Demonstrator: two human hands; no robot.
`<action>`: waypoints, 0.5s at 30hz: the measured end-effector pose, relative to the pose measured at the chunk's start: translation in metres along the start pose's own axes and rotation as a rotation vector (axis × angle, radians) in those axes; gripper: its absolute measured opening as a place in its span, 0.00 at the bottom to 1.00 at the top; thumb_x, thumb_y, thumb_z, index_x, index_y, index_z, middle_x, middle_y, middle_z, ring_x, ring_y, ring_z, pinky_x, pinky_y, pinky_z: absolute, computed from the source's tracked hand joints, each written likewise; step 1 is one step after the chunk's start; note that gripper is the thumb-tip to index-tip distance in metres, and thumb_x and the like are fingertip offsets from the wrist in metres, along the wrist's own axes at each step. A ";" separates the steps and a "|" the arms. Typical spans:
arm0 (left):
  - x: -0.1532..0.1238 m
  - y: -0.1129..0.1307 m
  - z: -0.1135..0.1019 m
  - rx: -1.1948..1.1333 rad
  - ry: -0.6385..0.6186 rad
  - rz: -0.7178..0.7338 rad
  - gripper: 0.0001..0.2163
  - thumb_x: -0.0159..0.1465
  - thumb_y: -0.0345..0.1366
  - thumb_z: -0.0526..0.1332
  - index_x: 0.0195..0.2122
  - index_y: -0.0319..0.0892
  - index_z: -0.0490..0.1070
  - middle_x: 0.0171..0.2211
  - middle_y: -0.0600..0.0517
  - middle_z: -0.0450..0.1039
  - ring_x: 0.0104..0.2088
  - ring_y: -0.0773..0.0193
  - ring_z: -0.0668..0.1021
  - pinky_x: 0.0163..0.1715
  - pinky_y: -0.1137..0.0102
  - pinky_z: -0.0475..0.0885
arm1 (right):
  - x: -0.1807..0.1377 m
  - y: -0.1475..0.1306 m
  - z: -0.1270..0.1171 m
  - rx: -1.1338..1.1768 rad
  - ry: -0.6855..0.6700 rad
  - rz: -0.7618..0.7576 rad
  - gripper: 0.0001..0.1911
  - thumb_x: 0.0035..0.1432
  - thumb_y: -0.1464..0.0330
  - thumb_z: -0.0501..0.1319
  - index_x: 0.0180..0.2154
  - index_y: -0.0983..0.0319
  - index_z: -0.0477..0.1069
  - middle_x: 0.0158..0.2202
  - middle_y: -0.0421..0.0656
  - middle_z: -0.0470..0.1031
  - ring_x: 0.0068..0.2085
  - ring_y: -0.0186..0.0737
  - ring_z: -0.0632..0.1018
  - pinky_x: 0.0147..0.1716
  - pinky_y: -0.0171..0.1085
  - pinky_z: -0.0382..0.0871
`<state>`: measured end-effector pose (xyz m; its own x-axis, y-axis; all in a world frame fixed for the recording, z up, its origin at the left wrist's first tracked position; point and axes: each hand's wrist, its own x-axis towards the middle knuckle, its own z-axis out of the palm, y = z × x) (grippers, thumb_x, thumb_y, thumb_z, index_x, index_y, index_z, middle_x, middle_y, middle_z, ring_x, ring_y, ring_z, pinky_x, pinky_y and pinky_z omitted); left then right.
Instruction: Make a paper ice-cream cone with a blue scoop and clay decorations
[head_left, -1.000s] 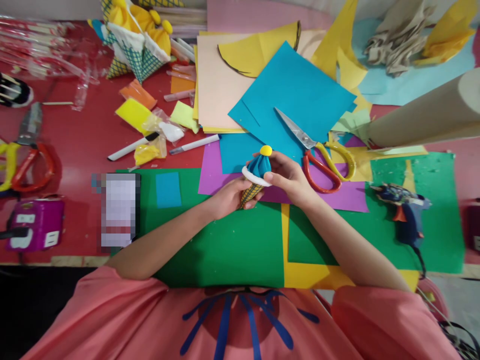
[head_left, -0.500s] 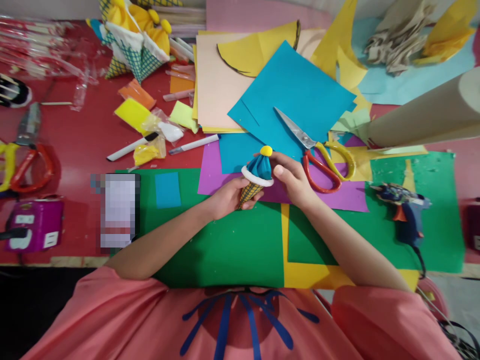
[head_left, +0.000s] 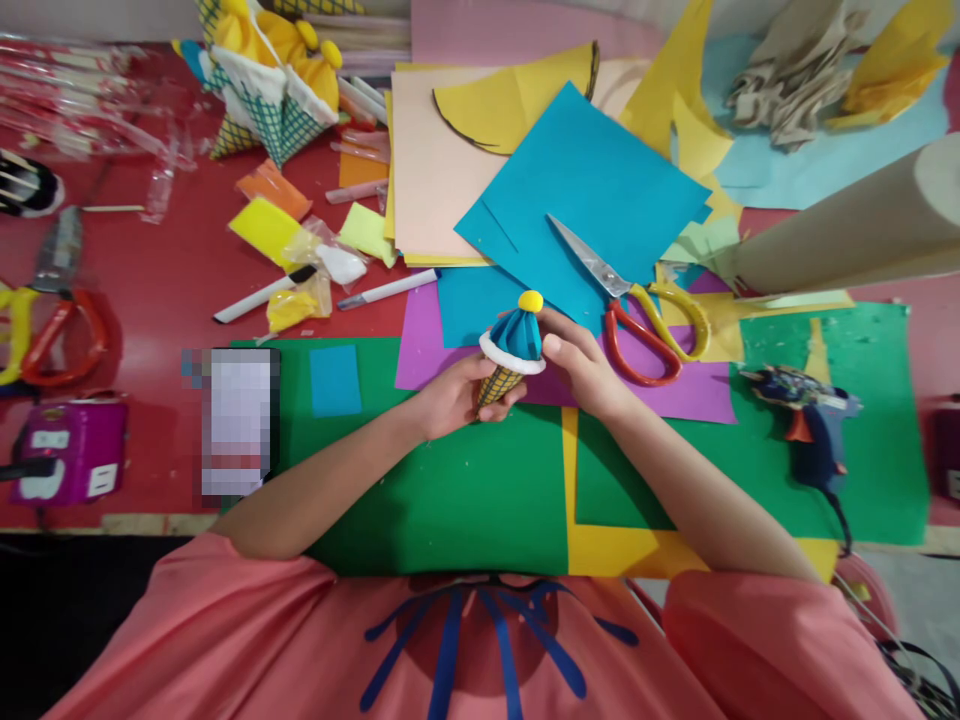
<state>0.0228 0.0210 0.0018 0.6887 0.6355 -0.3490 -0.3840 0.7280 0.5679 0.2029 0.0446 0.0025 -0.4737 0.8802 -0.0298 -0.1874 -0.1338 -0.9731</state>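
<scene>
A craft ice cream cone [head_left: 517, 340] is held tilted above the green sheet: a yellow-and-dark checked cone, a white rim, a pleated blue top and a yellow ball at the tip. My left hand [head_left: 457, 398] is closed around the checked cone below the rim. My right hand [head_left: 585, 365] is curled against the far right side of the blue top; its fingers pass behind it and are partly hidden, with the thumb beside the rim. Just right of that hand, scissors [head_left: 619, 285] with red and yellow handles lie on coloured paper.
Green paper [head_left: 450, 500] spreads under my arms. A glue gun [head_left: 817, 430] lies at right, near a paper roll [head_left: 847, 225]. A phone [head_left: 240, 420] is at left. Behind are blue sheets [head_left: 577, 180], clay packets [head_left: 266, 232], markers [head_left: 390, 288] and several finished cones [head_left: 277, 100].
The ice cream cone has shifted very slightly left in my hands, and my right hand has moved a little left with it. Everything else stays in place.
</scene>
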 end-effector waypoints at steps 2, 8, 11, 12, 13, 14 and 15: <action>0.000 0.000 0.000 -0.026 0.004 -0.014 0.22 0.51 0.52 0.68 0.36 0.38 0.69 0.24 0.54 0.72 0.15 0.75 0.66 0.18 0.75 0.58 | 0.000 -0.002 0.001 0.025 -0.027 0.006 0.18 0.58 0.55 0.63 0.47 0.58 0.72 0.47 0.42 0.78 0.50 0.43 0.78 0.51 0.40 0.71; 0.000 -0.002 0.000 0.025 0.050 0.014 0.23 0.54 0.55 0.66 0.35 0.39 0.68 0.25 0.54 0.72 0.16 0.75 0.67 0.18 0.76 0.61 | 0.004 -0.006 0.006 0.018 0.057 0.020 0.22 0.50 0.53 0.68 0.41 0.60 0.71 0.41 0.43 0.78 0.44 0.42 0.78 0.46 0.40 0.74; 0.001 -0.003 0.001 0.053 0.062 0.010 0.24 0.54 0.56 0.66 0.37 0.39 0.67 0.24 0.56 0.70 0.15 0.76 0.66 0.18 0.77 0.60 | 0.005 -0.005 0.005 0.026 0.070 0.027 0.21 0.50 0.54 0.69 0.39 0.61 0.70 0.39 0.42 0.77 0.42 0.41 0.78 0.45 0.40 0.73; 0.001 -0.003 0.001 0.059 0.062 0.008 0.24 0.54 0.57 0.66 0.37 0.39 0.67 0.23 0.56 0.70 0.15 0.77 0.65 0.18 0.77 0.59 | 0.005 -0.005 0.005 0.032 0.066 0.027 0.20 0.50 0.54 0.69 0.39 0.61 0.70 0.38 0.42 0.77 0.42 0.41 0.78 0.44 0.40 0.73; 0.001 -0.003 0.001 0.067 0.061 0.007 0.24 0.54 0.57 0.65 0.37 0.39 0.67 0.23 0.56 0.69 0.15 0.77 0.65 0.17 0.77 0.59 | 0.005 -0.004 0.004 0.037 0.060 0.027 0.20 0.51 0.55 0.68 0.39 0.61 0.70 0.38 0.42 0.77 0.42 0.41 0.77 0.44 0.40 0.73; 0.001 -0.003 0.001 0.076 0.061 0.006 0.24 0.55 0.57 0.65 0.37 0.39 0.67 0.23 0.56 0.69 0.15 0.77 0.65 0.17 0.77 0.59 | 0.005 -0.004 0.004 0.040 0.055 0.028 0.20 0.51 0.55 0.68 0.39 0.61 0.71 0.39 0.42 0.77 0.42 0.41 0.77 0.44 0.40 0.73; 0.001 -0.002 0.002 0.086 0.060 0.005 0.24 0.55 0.56 0.65 0.37 0.39 0.67 0.24 0.56 0.69 0.15 0.77 0.65 0.17 0.77 0.58 | 0.005 -0.004 0.004 0.044 0.050 0.027 0.19 0.51 0.56 0.68 0.39 0.61 0.71 0.39 0.42 0.77 0.42 0.41 0.77 0.45 0.40 0.73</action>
<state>0.0251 0.0192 0.0014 0.6483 0.6549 -0.3885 -0.3314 0.7020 0.6304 0.1979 0.0481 0.0075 -0.4357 0.8975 -0.0682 -0.2137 -0.1768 -0.9608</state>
